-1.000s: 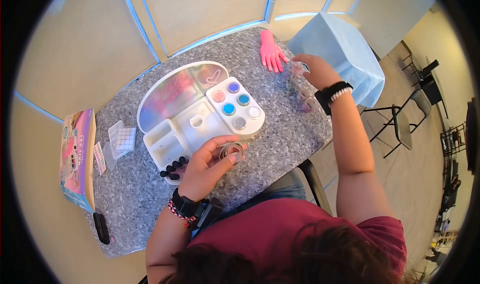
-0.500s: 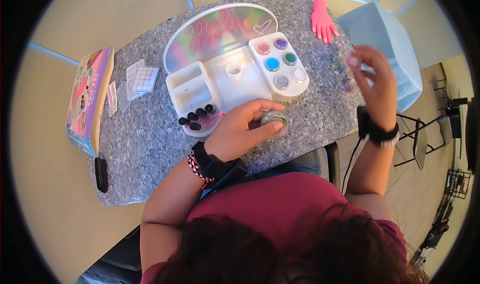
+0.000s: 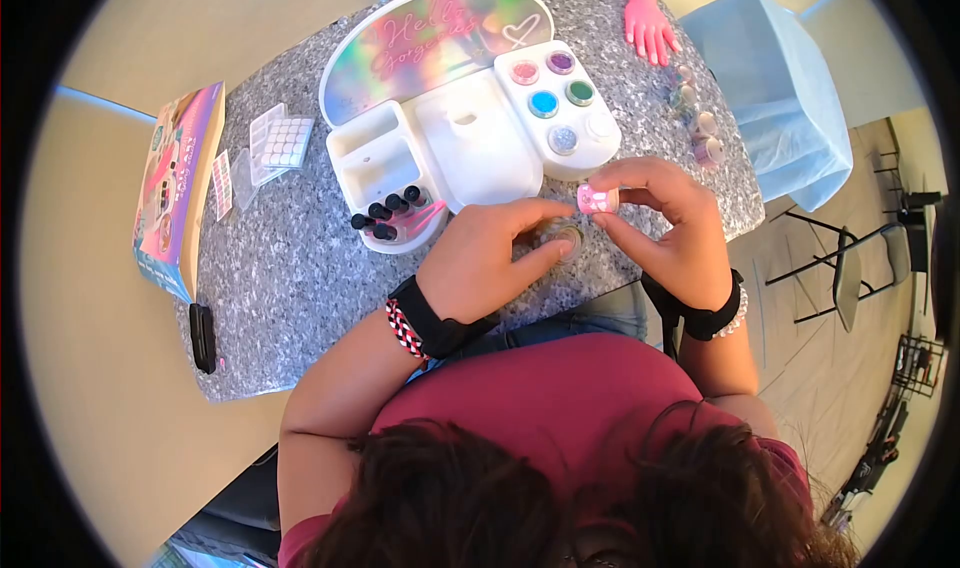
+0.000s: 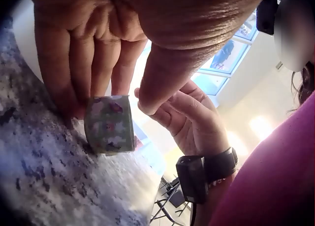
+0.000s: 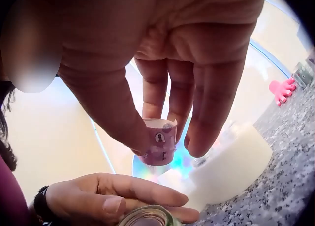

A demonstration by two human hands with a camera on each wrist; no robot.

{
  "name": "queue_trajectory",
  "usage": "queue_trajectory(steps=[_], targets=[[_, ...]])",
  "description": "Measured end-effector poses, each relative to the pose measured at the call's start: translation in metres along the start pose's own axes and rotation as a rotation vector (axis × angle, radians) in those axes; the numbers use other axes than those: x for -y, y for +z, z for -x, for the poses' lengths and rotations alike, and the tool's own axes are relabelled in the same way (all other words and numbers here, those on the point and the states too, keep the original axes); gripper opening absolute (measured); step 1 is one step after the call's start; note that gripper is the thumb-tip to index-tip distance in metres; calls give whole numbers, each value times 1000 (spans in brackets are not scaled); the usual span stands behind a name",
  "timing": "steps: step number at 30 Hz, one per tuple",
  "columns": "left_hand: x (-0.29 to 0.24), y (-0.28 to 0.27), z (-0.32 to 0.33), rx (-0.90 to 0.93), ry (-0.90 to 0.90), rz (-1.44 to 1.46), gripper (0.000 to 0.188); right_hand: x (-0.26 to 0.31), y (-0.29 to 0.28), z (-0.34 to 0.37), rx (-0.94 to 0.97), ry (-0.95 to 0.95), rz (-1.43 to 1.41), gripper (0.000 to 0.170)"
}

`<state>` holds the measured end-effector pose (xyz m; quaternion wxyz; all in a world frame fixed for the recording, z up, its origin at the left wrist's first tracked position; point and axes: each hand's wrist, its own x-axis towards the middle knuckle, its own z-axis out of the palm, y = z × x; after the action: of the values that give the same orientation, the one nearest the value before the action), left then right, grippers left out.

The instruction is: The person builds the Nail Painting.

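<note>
My right hand [image 3: 675,233] pinches a small pink patterned roll [image 3: 597,200] between thumb and fingers, clear of the table. In the right wrist view this pink roll [image 5: 160,147] shows pale markings and a hollow top. My left hand [image 3: 485,258] holds a greenish patterned roll [image 4: 109,125] between thumb and fingers, low over the speckled tabletop. Seen from the right wrist, the greenish roll [image 5: 150,218] has layered rings inside. The two hands are close together in front of a white nail-art station [image 3: 480,158], whose curved, iridescent back panel [image 3: 420,43] stands up.
Several coloured pots [image 3: 543,104] sit in the station's right wing, black-capped bottles [image 3: 380,211] at its left front. Further right are more small rolls [image 3: 708,153] and a pink model hand [image 3: 650,28]. To the left stand a nail-art box [image 3: 180,188] and white-squared case [image 3: 285,143].
My right hand has come from the rolls at the far right, bringing the pink roll close to my left hand. My left hand keeps holding the greenish roll. The head view has shifted.
</note>
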<state>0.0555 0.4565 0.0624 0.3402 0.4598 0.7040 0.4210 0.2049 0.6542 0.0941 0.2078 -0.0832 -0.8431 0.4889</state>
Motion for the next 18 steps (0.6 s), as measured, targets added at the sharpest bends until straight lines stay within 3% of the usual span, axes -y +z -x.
queue_trajectory(steps=[5, 7, 10, 14, 18], targets=[[-5, 2, 2, -51, -27, 131, 43, 5, 2, -1, -23, -121, 167, 36], [-7, 2, 4, -154, -31, 369, 46, 8, 3, -4, -27, -243, 269, 44], [-4, 3, 1, -204, 74, 559, 51, 15, 12, -6, -18, -235, 178, 47], [-11, -6, 0, -186, 22, 677, 56, 15, 19, -14, 10, -347, 146, 47], [-10, -13, -1, -193, 41, 746, 58, 13, 12, -19, -82, -408, 200, 38]])
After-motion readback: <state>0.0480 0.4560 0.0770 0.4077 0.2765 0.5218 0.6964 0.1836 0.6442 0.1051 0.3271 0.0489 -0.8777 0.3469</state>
